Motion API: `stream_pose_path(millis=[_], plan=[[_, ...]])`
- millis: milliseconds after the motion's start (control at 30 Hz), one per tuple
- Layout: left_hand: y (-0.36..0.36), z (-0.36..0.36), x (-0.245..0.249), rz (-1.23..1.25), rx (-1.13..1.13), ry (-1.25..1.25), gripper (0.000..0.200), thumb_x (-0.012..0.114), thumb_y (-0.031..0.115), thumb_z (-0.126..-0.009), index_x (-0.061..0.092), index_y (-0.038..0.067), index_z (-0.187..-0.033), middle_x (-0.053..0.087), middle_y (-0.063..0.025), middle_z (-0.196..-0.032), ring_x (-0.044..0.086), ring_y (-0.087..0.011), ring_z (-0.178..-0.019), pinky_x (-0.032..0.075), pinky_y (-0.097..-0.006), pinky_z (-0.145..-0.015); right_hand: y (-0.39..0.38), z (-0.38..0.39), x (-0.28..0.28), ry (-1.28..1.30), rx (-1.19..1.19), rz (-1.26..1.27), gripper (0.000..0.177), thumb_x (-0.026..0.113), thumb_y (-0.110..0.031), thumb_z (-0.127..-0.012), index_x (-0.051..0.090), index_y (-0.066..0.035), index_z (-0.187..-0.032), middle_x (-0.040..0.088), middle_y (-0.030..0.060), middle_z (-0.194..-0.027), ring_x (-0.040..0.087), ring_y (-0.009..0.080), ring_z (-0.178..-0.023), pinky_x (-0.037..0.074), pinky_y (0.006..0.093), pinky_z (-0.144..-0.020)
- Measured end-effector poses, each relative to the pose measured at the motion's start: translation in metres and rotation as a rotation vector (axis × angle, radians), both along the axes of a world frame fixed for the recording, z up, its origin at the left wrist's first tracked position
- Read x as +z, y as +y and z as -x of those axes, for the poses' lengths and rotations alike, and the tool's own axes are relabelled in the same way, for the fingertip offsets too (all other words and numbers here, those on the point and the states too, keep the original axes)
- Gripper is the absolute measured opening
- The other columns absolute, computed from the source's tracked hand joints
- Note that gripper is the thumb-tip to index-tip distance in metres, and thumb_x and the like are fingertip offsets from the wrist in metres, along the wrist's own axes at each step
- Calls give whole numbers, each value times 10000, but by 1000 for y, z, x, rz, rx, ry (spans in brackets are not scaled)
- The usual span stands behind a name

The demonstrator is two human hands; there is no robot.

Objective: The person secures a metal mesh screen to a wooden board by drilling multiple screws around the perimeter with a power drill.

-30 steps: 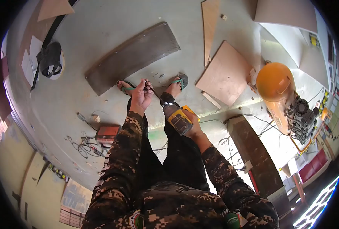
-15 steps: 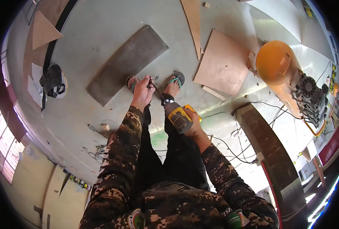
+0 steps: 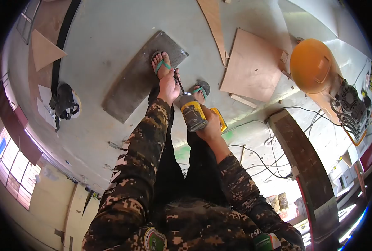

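Observation:
My right hand [image 3: 211, 126] is wrapped round a yellow and grey cordless drill [image 3: 193, 113], held in front of my legs. A long dark bit [image 3: 180, 85] runs from its chuck up toward my left hand [image 3: 169, 87]. The fingers of my left hand are closed near the bit's tip, around something small and dark that I cannot make out. Below lies a long dark grey board [image 3: 132, 83] on the floor. My left foot [image 3: 161, 62], in a green-strapped flip-flop, is on its upper end, while my right foot [image 3: 199, 93] is on the floor beside it.
A plywood panel [image 3: 253, 65] lies on the floor to the right, close to an orange air compressor [image 3: 313, 67]. Black cables [image 3: 259, 157] trail near a dark curved beam [image 3: 301, 154]. At the left are a black sandal-like item [image 3: 65, 102] and a triangular plywood piece [image 3: 45, 50].
My left foot has stepped up onto the dark board. Both hands have shifted slightly, the left one up and right, with the drill still held and its bit pointing to the left hand.

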State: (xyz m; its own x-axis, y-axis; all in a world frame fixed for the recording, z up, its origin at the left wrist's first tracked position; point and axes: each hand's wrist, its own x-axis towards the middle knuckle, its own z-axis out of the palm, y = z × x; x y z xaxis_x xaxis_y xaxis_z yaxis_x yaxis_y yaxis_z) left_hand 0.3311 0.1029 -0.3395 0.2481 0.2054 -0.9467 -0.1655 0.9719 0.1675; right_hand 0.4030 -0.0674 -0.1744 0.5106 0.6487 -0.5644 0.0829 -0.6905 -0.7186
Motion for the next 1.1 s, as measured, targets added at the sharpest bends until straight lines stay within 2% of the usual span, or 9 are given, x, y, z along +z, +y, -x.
stream_pose_path(millis=[67, 100, 267, 433, 500, 900, 1000, 1100], plan=[[11, -13, -21, -10, -96, 103, 315, 549, 442, -1016, 603, 133, -1037, 518, 44, -751, 485, -108, -658, 394, -267, -599, 17, -5, -12, -19, -2, 24, 515, 813, -194, -689, 642, -118, -1169, 712, 182, -977, 688, 385, -917, 546, 466, -769], [16, -12, -30, -5, -98, 106, 315, 549, 442, -1016, 603, 133, -1037, 518, 44, -751, 485, -108, -658, 394, -267, -599, 27, -7, -19, -29, 1, 56, 512, 814, -204, -693, 641, -134, -1170, 712, 176, -979, 687, 390, -913, 546, 473, -770], [57, -10, -86, 31, -189, 108, 269, 522, 378, -1026, 602, 125, -1072, 509, 34, -771, 482, -113, -663, 414, -274, -597, 79, -4, -61, -25, 15, 235, 498, 810, -234, -708, 628, -137, -1162, 716, 175, -953, 690, 393, -915, 548, 485, -776], [82, -17, -138, 54, -273, 125, 234, 494, 314, -1036, 600, 117, -1106, 500, 23, -790, 479, -118, -668, 434, -282, -595, 113, -12, -102, -17, 10, 284, 481, 804, -228, -712, 626, -112, -1143, 719, 188, -954, 692, 387, -924, 550, 487, -784], [86, -15, -150, 66, -309, 126, 224, 483, 289, -1040, 599, 114, -1120, 496, 19, -798, 478, -120, -670, 442, -285, -595, 124, -15, -113, -11, -19, 306, 382, 774, -190, -720, 678, -96, -1077, 720, 198, -923, 693, 399, -886, 549, 483, -781], [88, -16, -208, 135, -517, 101, 229, 418, 135, -1063, 595, 95, -1202, 474, -6, -844, 471, -132, -683, 489, -303, -590, 144, -18, -148, 15, -10, 423, 402, 746, -201, -745, 669, -97, -1126, 720, 201, -975, 682, 406, -941, 539, 488, -832], [90, -28, -195, 204, -426, 124, 267, 380, 108, -1061, 577, 101, -1242, 468, -9, -855, 471, -145, -684, 492, -321, -599, 147, -23, -151, 38, 0, 450, 414, 750, -204, -742, 665, -99, -1133, 720, 201, -973, 682, 405, -944, 539, 490, -832], [89, -24, -209, 204, -462, 69, 280, 367, 118, -1064, 581, 106, -1243, 472, -10, -855, 473, -146, -683, 492, -330, -598, 147, -22, -156, 6, -17, 422, 418, 754, -200, -736, 666, -102, -1132, 722, 197, -971, 683, 404, -940, 540, 491, -829]])
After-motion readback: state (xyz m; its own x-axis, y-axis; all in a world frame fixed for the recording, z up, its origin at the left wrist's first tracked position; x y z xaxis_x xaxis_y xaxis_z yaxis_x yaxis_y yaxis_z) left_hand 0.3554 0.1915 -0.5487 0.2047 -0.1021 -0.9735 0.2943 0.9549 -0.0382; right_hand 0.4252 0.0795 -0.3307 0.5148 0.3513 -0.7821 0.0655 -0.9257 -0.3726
